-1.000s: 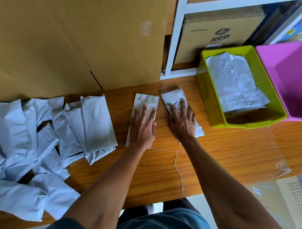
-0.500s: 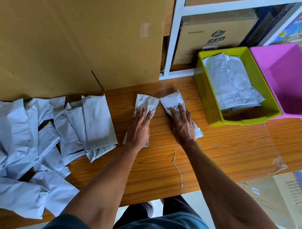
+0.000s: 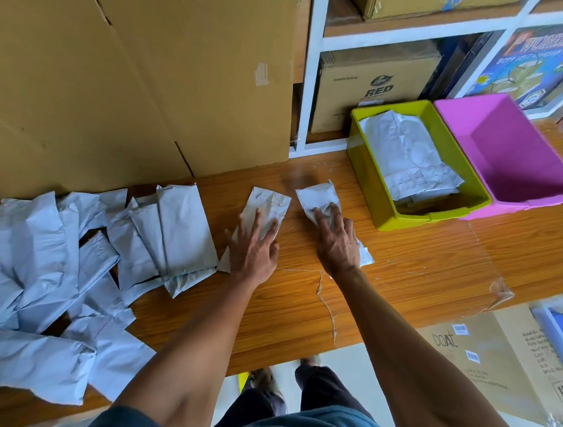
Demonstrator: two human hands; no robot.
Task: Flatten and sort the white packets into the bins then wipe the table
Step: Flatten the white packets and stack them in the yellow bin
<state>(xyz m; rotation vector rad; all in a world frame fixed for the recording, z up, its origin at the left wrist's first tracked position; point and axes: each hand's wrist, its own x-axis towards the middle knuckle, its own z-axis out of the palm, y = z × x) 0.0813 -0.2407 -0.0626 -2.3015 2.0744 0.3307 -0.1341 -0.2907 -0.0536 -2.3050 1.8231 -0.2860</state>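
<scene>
Two small white packets lie side by side mid-table. My left hand (image 3: 254,246) presses flat, fingers spread, on the left packet (image 3: 268,201). My right hand (image 3: 335,240) lies on the right packet (image 3: 318,196), fingers straight and pressing; that packet's far end is creased and lifted. A heap of several white packets (image 3: 68,268) covers the table's left side. The green bin (image 3: 388,209) at the right holds flattened packets (image 3: 409,157). Beside it the pink bin (image 3: 507,151) shows nothing inside.
The wooden table (image 3: 419,266) has peeling clear tape on its right part. A large cardboard box (image 3: 135,90) stands against the back left. A white shelf (image 3: 310,84) with boxes is behind the bins. A cardboard carton (image 3: 489,359) sits on the floor at right.
Both hands slid a little toward me along the packets, uncovering more of their far ends. The camera tilted up and now shows more of the shelf.
</scene>
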